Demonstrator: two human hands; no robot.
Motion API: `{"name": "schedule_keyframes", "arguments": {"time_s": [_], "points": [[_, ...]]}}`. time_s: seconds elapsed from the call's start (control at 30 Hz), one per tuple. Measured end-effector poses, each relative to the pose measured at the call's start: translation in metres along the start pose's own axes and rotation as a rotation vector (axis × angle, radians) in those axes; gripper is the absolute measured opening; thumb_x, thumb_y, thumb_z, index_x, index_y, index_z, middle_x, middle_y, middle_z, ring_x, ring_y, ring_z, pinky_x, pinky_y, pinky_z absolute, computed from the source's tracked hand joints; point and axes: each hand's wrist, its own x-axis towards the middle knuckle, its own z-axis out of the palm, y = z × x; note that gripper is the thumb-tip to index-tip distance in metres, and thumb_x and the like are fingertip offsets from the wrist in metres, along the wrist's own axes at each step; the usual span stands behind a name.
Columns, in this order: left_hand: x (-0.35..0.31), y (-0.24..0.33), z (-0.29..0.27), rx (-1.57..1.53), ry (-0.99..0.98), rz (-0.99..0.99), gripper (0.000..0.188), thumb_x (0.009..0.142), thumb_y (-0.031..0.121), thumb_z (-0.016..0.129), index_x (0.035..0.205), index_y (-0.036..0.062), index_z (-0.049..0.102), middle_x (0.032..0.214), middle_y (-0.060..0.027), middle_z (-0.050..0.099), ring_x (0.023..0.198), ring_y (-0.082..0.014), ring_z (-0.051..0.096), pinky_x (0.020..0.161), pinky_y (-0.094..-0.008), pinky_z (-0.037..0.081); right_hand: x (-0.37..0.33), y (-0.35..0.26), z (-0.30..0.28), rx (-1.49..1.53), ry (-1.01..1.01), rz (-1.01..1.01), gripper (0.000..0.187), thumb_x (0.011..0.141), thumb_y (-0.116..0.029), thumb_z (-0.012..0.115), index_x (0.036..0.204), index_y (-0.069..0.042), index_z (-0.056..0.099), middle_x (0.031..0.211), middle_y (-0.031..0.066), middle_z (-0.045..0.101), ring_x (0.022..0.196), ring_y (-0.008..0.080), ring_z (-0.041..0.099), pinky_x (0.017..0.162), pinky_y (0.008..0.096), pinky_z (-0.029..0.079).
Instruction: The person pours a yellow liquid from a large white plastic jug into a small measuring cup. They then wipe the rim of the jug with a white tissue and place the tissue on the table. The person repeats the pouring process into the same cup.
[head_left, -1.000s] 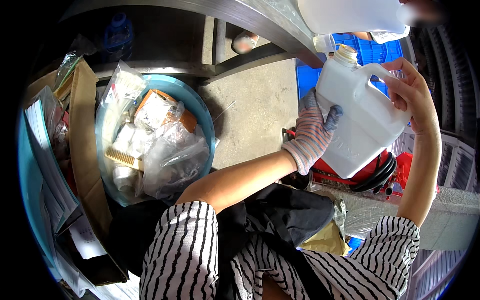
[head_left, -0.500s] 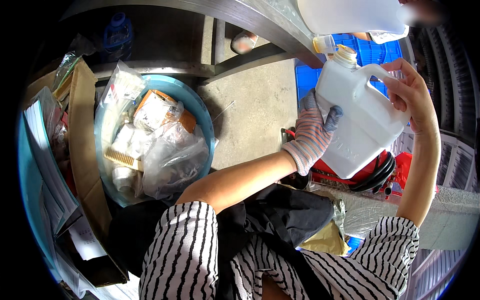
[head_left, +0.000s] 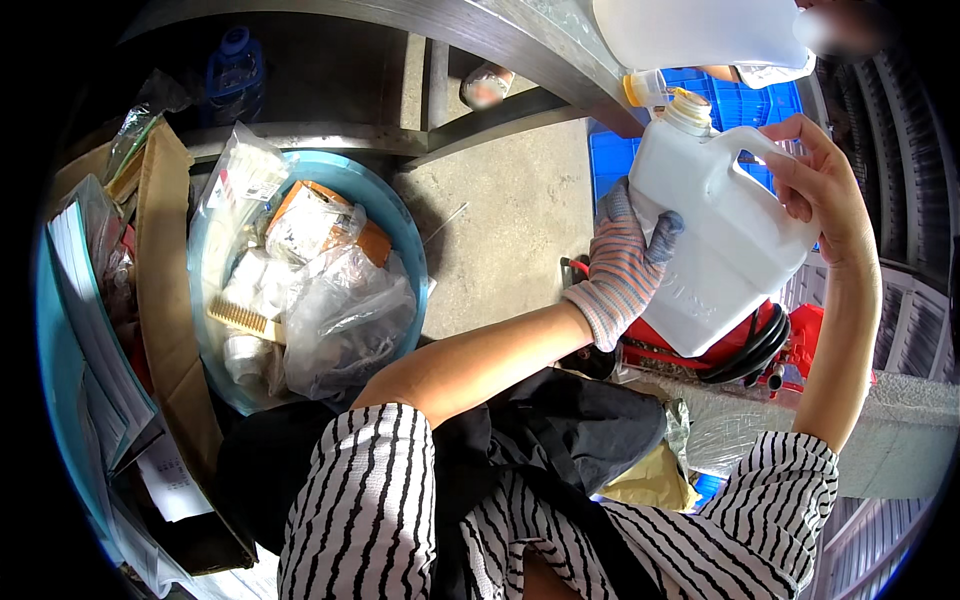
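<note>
A white plastic jug (head_left: 715, 230), uncapped and tilted, is held between my hands. My left hand (head_left: 628, 265), in a striped knit glove, presses against its left side with the thumb across the front. On the right, my bare right hand (head_left: 822, 185) has its fingers curled around the jug's handle. The open neck (head_left: 690, 108) points up toward a clear spout (head_left: 648, 88) with a yellow band, just beside it. Above that is a larger translucent white container (head_left: 705, 32), cut off by the picture's top. Whether liquid is flowing I cannot tell.
A metal frame (head_left: 480, 45) crosses overhead. At left stand a blue tub (head_left: 400, 215) of plastic bags, boxes and a brush, and a cardboard box (head_left: 175, 300). Blue crates (head_left: 615, 160) and a red item with a coiled black hose (head_left: 750, 345) are behind the jug.
</note>
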Motion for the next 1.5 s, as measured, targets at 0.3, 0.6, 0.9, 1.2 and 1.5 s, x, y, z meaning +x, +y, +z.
{"name": "schedule_keyframes", "arguments": {"time_s": [0.3,0.6,0.9,1.2,1.5], "points": [[0.0,0.005,-0.001,-0.018,-0.022,-0.028,0.075,0.088,0.05,0.057,0.135,-0.001,0.029,0.119,-0.0264,0.046,0.105,-0.0406,0.053,0.091,-0.0485,0.044,-0.001,0.0,-0.002,-0.047,0.023,0.01,0.026,0.079,-0.023,0.07,0.102,-0.011,0.066,0.057,-0.0023,0.054,0.046,0.0016,0.039,0.049,0.0179,0.027],[0.011,0.009,-0.004,0.125,-0.014,0.04,0.079,0.086,0.054,0.059,0.133,-0.0033,0.032,0.117,-0.025,0.045,0.104,-0.0368,0.053,0.09,-0.0448,0.045,-0.007,0.011,-0.011,0.114,0.01,-0.006,0.026,0.082,-0.019,0.066,0.106,-0.007,0.062,0.057,-0.0048,0.047,0.049,0.0008,0.036,0.048,0.0184,0.023],[0.023,0.007,-0.016,0.287,-0.047,0.122,0.085,0.082,0.053,0.061,0.131,-0.0103,0.032,0.12,-0.0312,0.043,0.108,-0.0425,0.048,0.094,-0.0489,0.042,-0.009,0.047,-0.005,0.321,0.024,-0.033,0.022,0.085,-0.014,0.065,0.106,-0.006,0.061,0.057,-0.0049,0.049,0.046,0.0002,0.032,0.046,0.0186,0.02],[0.017,-0.002,-0.023,0.408,-0.12,0.225,0.085,0.082,0.054,0.063,0.132,-0.0076,0.033,0.117,-0.0283,0.045,0.107,-0.0413,0.047,0.093,-0.0476,0.041,-0.038,0.088,0.012,0.516,0.138,0.025,0.031,0.081,-0.009,0.065,0.11,-0.003,0.057,0.058,-0.0006,0.051,0.045,0.0032,0.036,0.043,0.0187,0.021],[-0.004,-0.051,-0.035,0.499,-0.254,0.21,0.081,0.083,0.056,0.059,0.13,-0.0068,0.037,0.12,-0.0261,0.048,0.108,-0.0405,0.049,0.093,-0.0469,0.041,-0.062,0.135,0.063,0.768,0.201,0.163,0.028,0.079,-0.003,0.064,0.105,-0.003,0.055,0.057,0.0025,0.051,0.043,0.0067,0.037,0.042,0.0206,0.025]]}}
